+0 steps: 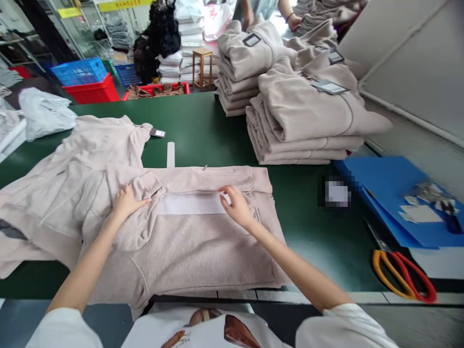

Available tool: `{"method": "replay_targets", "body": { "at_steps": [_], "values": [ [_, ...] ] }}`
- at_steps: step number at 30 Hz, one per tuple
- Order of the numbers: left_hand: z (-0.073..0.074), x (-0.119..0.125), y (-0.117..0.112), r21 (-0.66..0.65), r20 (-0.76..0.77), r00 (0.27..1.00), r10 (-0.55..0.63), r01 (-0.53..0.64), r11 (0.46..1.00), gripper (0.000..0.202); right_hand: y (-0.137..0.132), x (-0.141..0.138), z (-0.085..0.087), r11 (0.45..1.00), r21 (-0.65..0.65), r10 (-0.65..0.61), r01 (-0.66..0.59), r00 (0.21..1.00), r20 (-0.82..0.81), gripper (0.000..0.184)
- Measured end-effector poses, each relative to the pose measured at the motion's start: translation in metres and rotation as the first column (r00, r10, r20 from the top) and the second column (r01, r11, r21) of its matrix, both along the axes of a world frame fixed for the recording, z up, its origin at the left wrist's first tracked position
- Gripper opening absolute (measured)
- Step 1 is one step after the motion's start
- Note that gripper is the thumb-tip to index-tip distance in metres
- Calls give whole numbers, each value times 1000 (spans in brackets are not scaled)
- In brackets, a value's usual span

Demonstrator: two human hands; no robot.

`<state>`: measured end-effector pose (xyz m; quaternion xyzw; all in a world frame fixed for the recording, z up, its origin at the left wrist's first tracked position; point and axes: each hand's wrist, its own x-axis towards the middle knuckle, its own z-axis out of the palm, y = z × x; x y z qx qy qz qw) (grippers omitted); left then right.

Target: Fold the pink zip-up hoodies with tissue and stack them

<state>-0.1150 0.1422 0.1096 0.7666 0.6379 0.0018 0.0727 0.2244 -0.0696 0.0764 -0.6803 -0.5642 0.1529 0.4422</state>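
Observation:
A pale beige sweatshirt (210, 251) lies partly folded over the front of the green table, with a zip along its far folded edge. My left hand (127, 204) rests on its bunched cloth, thumb stretched to the right and fingertips sunk in the folds, so it appears to grip the fabric. A white flat strip (192, 204) shows across the folded part. At the strip's right end is my right hand (236, 207), fingers bent and a gap between thumb and forefinger, with nothing visible held. Another narrow white piece (170, 154) sticks out beyond the far edge.
Another beige garment (105, 140) with a dark tag spreads to the left. Folded stacks (300, 121) stand at the back right. Scissors (402, 275) and a blue folder (395, 193) lie on the right. Another person's hand (294, 22) is beyond the stacks.

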Motion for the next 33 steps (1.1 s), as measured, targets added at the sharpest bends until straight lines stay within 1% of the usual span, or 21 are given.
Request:
{"method": "replay_targets", "body": {
  "at_steps": [2, 3, 4, 6, 8, 10, 11, 13, 15, 16, 18, 19, 21, 22, 23, 24, 26, 27, 29, 30, 33],
  "values": [
    [3, -4, 12, -210, 222, 975, -2, 50, 977, 93, 13, -37, -2, 988, -38, 145, -149, 985, -95, 17],
    [7, -6, 13, -267, 346, 938, 4, 94, 959, 80, 19, -53, -3, 976, -69, 194, -207, 968, -160, 17],
    [13, -7, 11, -272, 461, 887, 7, 133, 953, 69, 25, -66, -2, 962, -100, 226, -254, 946, -231, 18],
    [30, -8, -8, -163, 638, 769, -33, 177, 971, 57, 36, -88, 2, 939, -141, 239, -315, 889, -392, 33],
    [50, -9, -44, -38, 714, 686, -137, 233, 972, 49, 43, -103, 13, 924, -154, 205, -351, 792, -575, 66],
    [67, -15, -88, -18, 723, 649, -237, 360, 933, 41, 43, -113, 28, 897, -123, 201, -425, 640, -742, 94],
    [74, -19, -111, -39, 707, 650, -277, 427, 903, 37, 40, -116, 36, 869, -81, 233, -488, 548, -803, 102],
    [81, -32, -154, -105, 673, 650, -355, 558, 823, 26, 26, -122, 52, 764, 40, 347, -644, 358, -867, 111],
    [83, -45, -189, -165, 672, 615, -413, 668, 725, 12, 5, -128, 64, 632, 114, 448, -767, 241, -861, 109],
    [83, -51, -204, -185, 686, 588, -427, 710, 680, 10, -8, -131, 70, 584, 106, 480, -805, 237, -845, 98],
    [82, -61, -224, -231, 719, 549, -427, 768, 598, 22, -37, -136, 80, 539, 39, 540, -841, 309, -783, 56],
    [82, -67, -231, -250, 735, 532, -422, 790, 560, 27, -51, -138, 86, 537, 17, 580, -844, 354, -734, 37],
    [82, -78, -235, -255, 758, 508, -410, 809, 530, 31, -76, -136, 96, 561, 60, 669, -826, 410, -620, 25],
    [81, -84, -232, -238, 766, 506, -397, 796, 557, 30, -87, -133, 100, 594, 118, 699, -796, 439, -564, 21],
    [78, -90, -226, -214, 765, 523, -376, 757, 618, 28, -95, -128, 102, 648, 189, 704, -738, 486, -518, 18],
    [72, -97, -217, -186, 749, 565, -346, 681, 708, 28, -102, -123, 102, 720, 253, 670, -646, 554, -494, 15],
    [56, -110, -194, -118, 630, 715, -303, 474, 873, 34, -111, -111, 95, 874, 281, 487, -397, 712, -506, 12],
    [46, -116, -181, -68, 528, 792, -307, 400, 914, 38, -113, -107, 89, 930, 232, 366, -285, 773, -518, 12],
    [23, -125, -155, -8, 281, 882, -379, 397, 918, 52, -113, -102, 75, 981, 69, 191, -181, 837, -513, 16],
    [12, -128, -142, -25, 169, 880, -444, 454, 890, 60, -113, -102, 69, 981, -16, 158, -192, 851, -501, 18],
    [-9, -133, -113, -178, -21, 773, -635, 622, 763, 78, -111, -104, 59, 942, -188, 159, -278, 863, -479, 25]
  ]
}}
